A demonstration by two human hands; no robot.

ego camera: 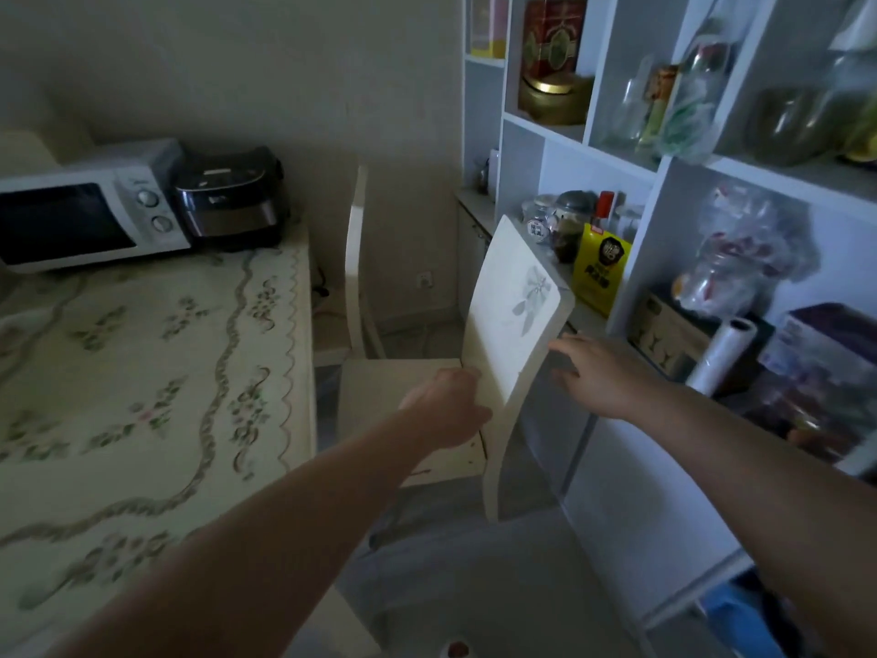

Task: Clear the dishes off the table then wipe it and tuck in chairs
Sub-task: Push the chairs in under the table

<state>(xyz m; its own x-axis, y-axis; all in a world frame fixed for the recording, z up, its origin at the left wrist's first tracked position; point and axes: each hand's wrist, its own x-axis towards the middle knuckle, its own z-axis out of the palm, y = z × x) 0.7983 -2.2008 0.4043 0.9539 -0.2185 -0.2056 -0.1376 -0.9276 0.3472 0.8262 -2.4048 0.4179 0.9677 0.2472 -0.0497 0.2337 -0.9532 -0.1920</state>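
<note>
A cream chair (515, 306) with a grey flower print on its backrest stands to the right of the table (142, 372), its seat facing the table edge. My left hand (448, 406) grips the left edge of the backrest low down. My right hand (602, 372) reaches behind the backrest's right edge with fingers spread; I cannot tell whether it touches the chair. The table carries a floral cloth and shows no dishes. A second cream chair (356, 258) stands farther back along the same side, close to the table.
A white microwave (90, 216) and a black rice cooker (232, 201) sit at the table's far end. White shelves (664, 182) packed with jars, bags and boxes stand right behind the chair, leaving a narrow gap. A roll of plastic bags (721, 353) lies on the shelf counter.
</note>
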